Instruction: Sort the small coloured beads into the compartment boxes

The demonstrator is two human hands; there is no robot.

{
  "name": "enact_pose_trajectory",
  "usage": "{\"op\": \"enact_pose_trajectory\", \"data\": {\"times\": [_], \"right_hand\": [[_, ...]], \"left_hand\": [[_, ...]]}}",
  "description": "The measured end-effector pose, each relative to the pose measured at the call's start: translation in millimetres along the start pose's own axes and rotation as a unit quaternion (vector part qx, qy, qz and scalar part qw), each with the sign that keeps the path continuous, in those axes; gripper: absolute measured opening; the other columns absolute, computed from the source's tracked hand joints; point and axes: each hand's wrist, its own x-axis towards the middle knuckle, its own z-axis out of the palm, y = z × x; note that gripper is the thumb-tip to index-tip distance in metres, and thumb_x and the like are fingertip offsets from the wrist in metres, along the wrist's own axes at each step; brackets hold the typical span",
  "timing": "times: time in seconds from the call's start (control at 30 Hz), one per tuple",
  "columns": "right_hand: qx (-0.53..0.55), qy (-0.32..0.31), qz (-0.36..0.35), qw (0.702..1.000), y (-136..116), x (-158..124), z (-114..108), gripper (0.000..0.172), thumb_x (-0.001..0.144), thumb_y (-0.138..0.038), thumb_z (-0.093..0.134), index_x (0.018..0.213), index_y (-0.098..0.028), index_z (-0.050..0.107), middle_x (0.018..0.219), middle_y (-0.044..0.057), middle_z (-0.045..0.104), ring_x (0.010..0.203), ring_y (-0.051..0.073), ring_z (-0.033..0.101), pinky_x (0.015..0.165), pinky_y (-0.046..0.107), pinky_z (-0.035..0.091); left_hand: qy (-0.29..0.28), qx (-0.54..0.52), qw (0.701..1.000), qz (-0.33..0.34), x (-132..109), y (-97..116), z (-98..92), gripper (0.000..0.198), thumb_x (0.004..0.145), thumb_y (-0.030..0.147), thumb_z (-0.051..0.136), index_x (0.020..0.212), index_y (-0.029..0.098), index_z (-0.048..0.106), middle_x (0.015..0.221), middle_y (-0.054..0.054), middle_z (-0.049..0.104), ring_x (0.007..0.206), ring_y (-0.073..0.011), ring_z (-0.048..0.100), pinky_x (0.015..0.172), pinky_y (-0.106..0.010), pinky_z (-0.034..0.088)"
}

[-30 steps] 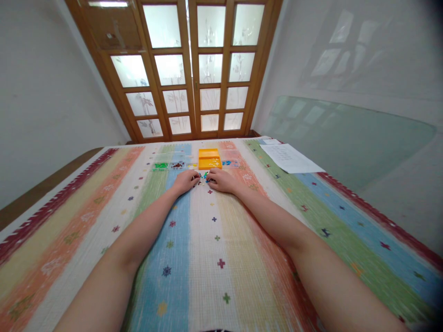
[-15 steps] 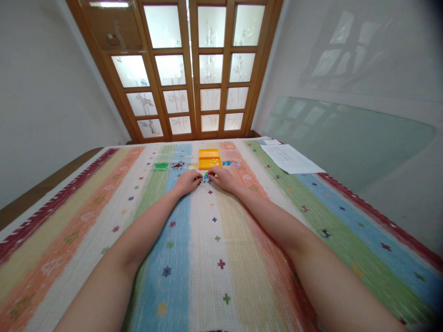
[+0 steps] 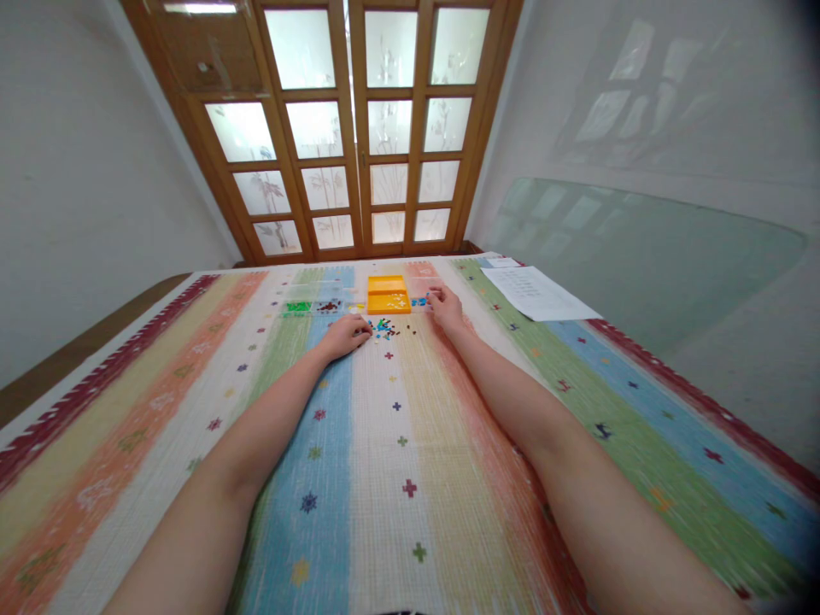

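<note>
A loose pile of tiny blue, green and dark brown pieces point(image 3: 384, 328) lies on the striped cloth. My left hand point(image 3: 347, 336) rests at the pile's left edge, fingers loosely bent and the thumb a little apart. I make out nothing in it. To the right, my right hand point(image 3: 447, 307) is over the right end of a clear box with blue pieces point(image 3: 419, 301), its thumb and fingertips pinched together. Anything between those fingertips is too small to make out. An open yellow box point(image 3: 388, 285) stands between the hands, just beyond the pile, with small pale pieces in its near half.
Left of the yellow box are clear boxes with green pieces point(image 3: 298, 307), dark brown pieces point(image 3: 330, 306) and yellow pieces point(image 3: 356, 307). A printed paper sheet point(image 3: 541, 295) lies at the right. The striped tablecloth point(image 3: 384, 461) covers the table; walls flank it and glazed doors stand beyond.
My right hand has moved from the pile to the right, over the clear box with blue pieces. More of the pile shows. My left hand has barely moved.
</note>
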Motion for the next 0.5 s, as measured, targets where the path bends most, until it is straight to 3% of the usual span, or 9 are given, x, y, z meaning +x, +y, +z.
{"op": "enact_pose_trajectory", "data": {"times": [0.07,0.2,0.5], "right_hand": [[0.007,0.004,0.021,1.000,2,1,2,0.038,0.091,-0.033,0.053,0.122,-0.017,0.067,0.106,0.010,0.076,0.087,0.022,0.070,0.082,0.038,0.058],[-0.026,-0.006,-0.008,1.000,-3,-5,5,0.032,0.091,-0.030,0.051,0.113,-0.017,0.071,0.108,0.009,0.076,0.093,0.023,0.070,0.088,0.038,0.057],[-0.069,-0.126,-0.097,0.985,-37,-32,10,0.027,0.093,-0.019,0.052,0.104,-0.019,0.076,0.105,0.007,0.078,0.099,0.022,0.069,0.096,0.037,0.053]], "left_hand": [[0.007,0.011,1.000,-0.010,0,-3,0.4,0.020,0.095,0.027,0.061,0.099,0.023,0.079,0.104,-0.007,0.074,0.100,-0.0236,0.066,0.094,-0.036,0.051],[0.019,0.021,1.000,-0.012,0,-8,-0.1,0.020,0.095,0.026,0.060,0.100,0.023,0.080,0.104,-0.008,0.074,0.101,-0.0242,0.066,0.096,-0.036,0.050],[0.036,0.044,0.997,-0.047,-1,-14,-2.3,0.021,0.095,0.028,0.062,0.102,0.024,0.082,0.105,-0.009,0.075,0.101,-0.0263,0.066,0.096,-0.039,0.050]]}}
